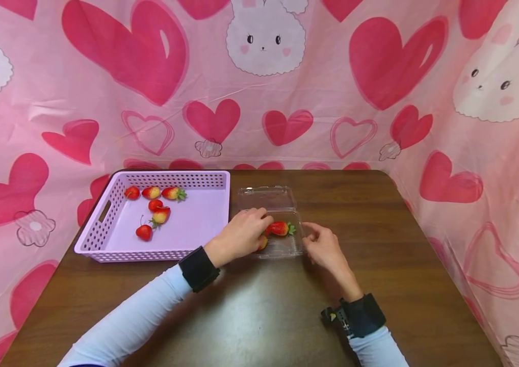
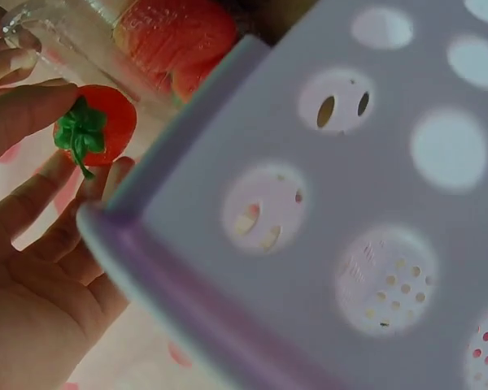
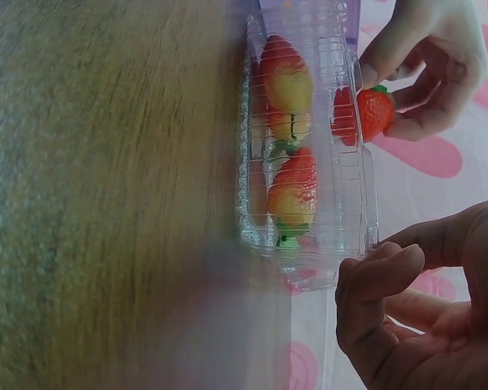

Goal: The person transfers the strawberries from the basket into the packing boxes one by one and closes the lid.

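My left hand (image 1: 244, 229) pinches a red strawberry (image 3: 374, 112) by its sides, its green leaf cap (image 2: 83, 130) showing in the left wrist view. It is at the rim of an open clear plastic clamshell box (image 1: 297, 239), mostly hidden by the hand in the head view. Several red-and-yellow strawberries (image 3: 293, 195) lie inside the box. At the box's right side, my right hand (image 1: 326, 248) has thumb and curled finger gripping the rim, as the right wrist view shows (image 3: 415, 301).
A lilac perforated basket (image 1: 195, 219) stands left of the box, with strawberries (image 1: 160, 215) and cherry-like red fruit (image 1: 144, 233) in it. The box's lid (image 1: 266, 198) lies folded back behind it. All are on a dark wooden table (image 1: 259, 316) against a pink heart-print curtain (image 1: 333, 76).
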The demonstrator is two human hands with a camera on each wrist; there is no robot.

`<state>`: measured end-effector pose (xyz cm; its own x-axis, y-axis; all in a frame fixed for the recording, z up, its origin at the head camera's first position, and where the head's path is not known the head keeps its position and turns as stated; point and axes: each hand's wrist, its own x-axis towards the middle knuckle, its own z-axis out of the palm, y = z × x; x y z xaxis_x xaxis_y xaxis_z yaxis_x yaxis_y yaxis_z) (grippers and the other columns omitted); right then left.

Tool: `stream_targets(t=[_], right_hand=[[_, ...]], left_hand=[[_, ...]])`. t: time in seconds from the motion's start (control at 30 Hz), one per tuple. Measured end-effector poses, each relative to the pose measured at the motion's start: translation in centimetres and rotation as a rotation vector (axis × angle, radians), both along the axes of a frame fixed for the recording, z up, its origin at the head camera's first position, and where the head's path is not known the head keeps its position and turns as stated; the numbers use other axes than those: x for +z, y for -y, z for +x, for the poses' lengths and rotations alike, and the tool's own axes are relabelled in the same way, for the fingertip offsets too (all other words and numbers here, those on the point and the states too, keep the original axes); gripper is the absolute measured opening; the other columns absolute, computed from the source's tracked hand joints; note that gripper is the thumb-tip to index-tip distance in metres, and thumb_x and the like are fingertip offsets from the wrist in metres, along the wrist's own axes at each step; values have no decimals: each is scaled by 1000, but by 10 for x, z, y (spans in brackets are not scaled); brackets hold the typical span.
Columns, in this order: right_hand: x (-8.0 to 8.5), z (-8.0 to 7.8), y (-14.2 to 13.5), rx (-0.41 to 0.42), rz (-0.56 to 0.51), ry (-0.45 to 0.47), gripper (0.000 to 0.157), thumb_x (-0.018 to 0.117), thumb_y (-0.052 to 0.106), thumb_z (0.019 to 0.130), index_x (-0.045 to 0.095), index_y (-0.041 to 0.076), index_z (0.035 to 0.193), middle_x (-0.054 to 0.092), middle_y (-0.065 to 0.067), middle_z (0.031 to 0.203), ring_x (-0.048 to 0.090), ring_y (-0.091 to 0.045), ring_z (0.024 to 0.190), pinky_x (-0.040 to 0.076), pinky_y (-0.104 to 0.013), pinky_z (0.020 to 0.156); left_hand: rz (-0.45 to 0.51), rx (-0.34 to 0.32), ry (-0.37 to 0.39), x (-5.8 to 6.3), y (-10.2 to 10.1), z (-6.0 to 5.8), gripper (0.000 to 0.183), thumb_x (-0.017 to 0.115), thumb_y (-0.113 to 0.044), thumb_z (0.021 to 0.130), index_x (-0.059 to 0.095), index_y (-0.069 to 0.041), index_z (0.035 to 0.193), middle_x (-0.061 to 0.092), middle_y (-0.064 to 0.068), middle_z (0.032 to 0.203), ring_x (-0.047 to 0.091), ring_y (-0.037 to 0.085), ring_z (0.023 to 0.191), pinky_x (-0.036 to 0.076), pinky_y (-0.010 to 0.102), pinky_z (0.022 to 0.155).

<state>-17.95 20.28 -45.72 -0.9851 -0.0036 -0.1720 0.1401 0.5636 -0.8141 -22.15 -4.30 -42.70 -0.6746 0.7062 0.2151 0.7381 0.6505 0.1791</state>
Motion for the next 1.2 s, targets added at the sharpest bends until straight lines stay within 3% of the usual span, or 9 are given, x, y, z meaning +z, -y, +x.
stream_targets(t=[0.4, 0.63, 1.2], right_hand=[[-1, 0, -1, 7, -6, 2, 46, 59, 6, 101, 58, 7, 147, 59, -10, 76, 55, -23, 52, 49, -35, 53], [0, 0, -1, 3, -1, 4, 46, 58, 5, 100, 58, 7, 146, 58, -10, 76, 55, -23, 53, 50, -36, 54], [1, 0, 1, -11, -6, 31, 46, 59, 6, 101, 58, 9, 147, 59, -11, 78, 55, -24, 53, 49, -33, 53]], left_hand=[[19, -78, -92, -13, -5, -1, 27, 82, -7, 86, 73, -6, 112, 63, 8, 99, 63, 29, 93, 56, 42, 85], [1, -107, -149, -21, -10, 1, 29, 82, -8, 87, 73, -10, 115, 62, 6, 102, 64, 28, 92, 56, 42, 77], [-13, -150, -127, -30, -14, 3, 31, 84, -11, 88, 73, -9, 118, 65, 7, 105, 65, 28, 95, 57, 41, 79]])
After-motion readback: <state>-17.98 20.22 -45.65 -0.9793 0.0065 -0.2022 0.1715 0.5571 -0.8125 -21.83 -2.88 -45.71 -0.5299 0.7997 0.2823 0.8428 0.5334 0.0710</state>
